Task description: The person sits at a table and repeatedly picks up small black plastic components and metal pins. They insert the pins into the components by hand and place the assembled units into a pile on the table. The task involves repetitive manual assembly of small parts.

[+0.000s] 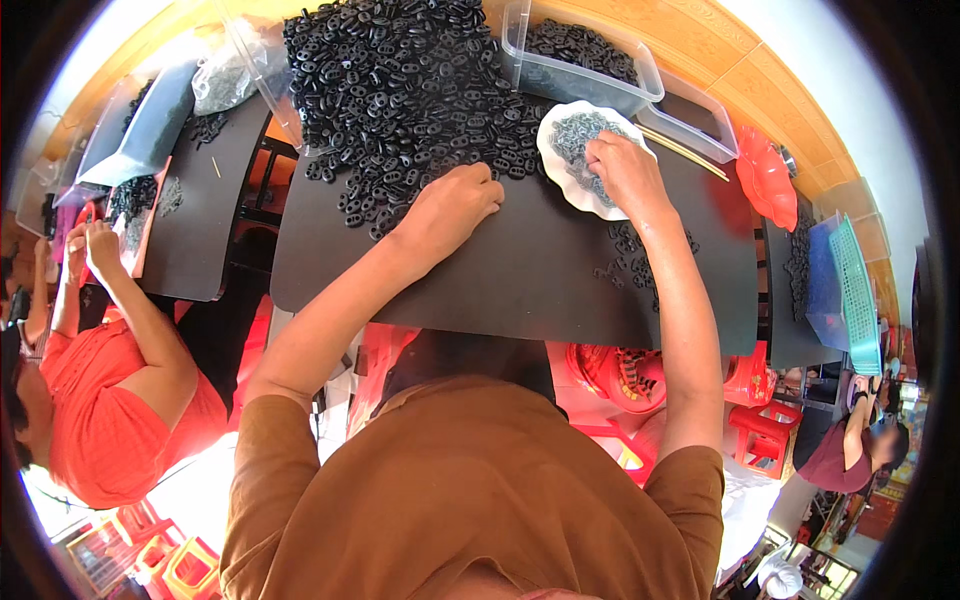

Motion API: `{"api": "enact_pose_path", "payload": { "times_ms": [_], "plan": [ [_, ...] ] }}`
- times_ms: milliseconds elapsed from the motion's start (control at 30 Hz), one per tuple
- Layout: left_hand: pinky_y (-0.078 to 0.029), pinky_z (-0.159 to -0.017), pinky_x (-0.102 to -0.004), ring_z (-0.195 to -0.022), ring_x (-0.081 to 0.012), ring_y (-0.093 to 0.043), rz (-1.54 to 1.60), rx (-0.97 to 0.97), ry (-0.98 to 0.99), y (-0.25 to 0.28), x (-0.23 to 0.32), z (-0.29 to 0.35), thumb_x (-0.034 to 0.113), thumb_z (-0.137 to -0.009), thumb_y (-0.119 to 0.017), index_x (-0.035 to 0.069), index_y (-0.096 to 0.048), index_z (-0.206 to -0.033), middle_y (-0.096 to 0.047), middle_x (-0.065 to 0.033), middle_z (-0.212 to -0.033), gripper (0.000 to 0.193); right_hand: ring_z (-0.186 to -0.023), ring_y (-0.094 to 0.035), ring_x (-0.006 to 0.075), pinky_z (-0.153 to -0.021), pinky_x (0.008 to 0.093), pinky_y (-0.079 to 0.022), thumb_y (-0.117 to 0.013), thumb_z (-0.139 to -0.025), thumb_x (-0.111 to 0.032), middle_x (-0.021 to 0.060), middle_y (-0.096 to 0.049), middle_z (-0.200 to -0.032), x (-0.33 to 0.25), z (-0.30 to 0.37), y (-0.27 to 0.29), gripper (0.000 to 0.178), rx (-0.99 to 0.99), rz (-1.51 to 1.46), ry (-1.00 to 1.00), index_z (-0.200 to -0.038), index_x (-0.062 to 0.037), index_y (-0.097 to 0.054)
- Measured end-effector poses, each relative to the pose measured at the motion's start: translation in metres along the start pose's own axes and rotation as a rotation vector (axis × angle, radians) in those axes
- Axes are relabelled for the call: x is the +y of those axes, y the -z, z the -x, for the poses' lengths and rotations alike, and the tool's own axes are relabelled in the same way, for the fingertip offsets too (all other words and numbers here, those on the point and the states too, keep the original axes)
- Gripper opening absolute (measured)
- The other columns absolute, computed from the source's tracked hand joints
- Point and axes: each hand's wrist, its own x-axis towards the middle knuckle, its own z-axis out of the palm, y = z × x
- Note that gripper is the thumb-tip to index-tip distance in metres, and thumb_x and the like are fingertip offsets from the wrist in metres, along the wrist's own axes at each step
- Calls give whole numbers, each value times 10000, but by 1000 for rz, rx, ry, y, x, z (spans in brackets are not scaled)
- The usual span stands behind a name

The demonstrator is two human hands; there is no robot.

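My left hand (pixel 455 210) is closed, fingers curled, at the near edge of a big pile of small black two-holed plastic pieces (pixel 400 90). Whatever it may hold is hidden. Over a white scalloped bowl (pixel 553 185) my right hand (pixel 625 175) reaches in, its thumb and fingers pinched together among small translucent grey parts (pixel 575 140). What sits between those fingertips is too small to make out. Below the bowl, beside my right forearm, lies a loose scatter of small black pieces (pixel 630 260) on the dark table (pixel 480 285).
Behind the bowl stands a clear plastic box (pixel 600 90) of black pieces, with thin sticks (pixel 685 150) nearby. A red scalloped dish (pixel 765 180) is at the right. People in a red shirt (pixel 120 410) and a maroon shirt (pixel 838 460) sit at either side.
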Motion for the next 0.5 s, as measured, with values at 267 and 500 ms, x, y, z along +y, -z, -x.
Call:
{"api": "enact_pose_path", "payload": {
  "times_ms": [267,500],
  "plan": [
    [-508,-728,-386,-824,-307,-607,159,48,70,-5,-1,1,56,-805,-669,25,-642,-918,-571,-111,-898,120,-864,-608,324,-725,430,-483,-645,-791,-59,97,-602,-866,4,4,8,84,-63,-99,-82,-867,-64,-610],
    [-514,-728,-373,-820,-297,-620,132,99,20,-5,-6,2,37,-804,-671,23,-653,-947,-604,-110,-912,145,-840,-614,312,-703,430,-489,-650,-774,-48,83,-586,-830,2,5,5,56,-28,-15,-17,-813,-82,-628]
  ]
}}
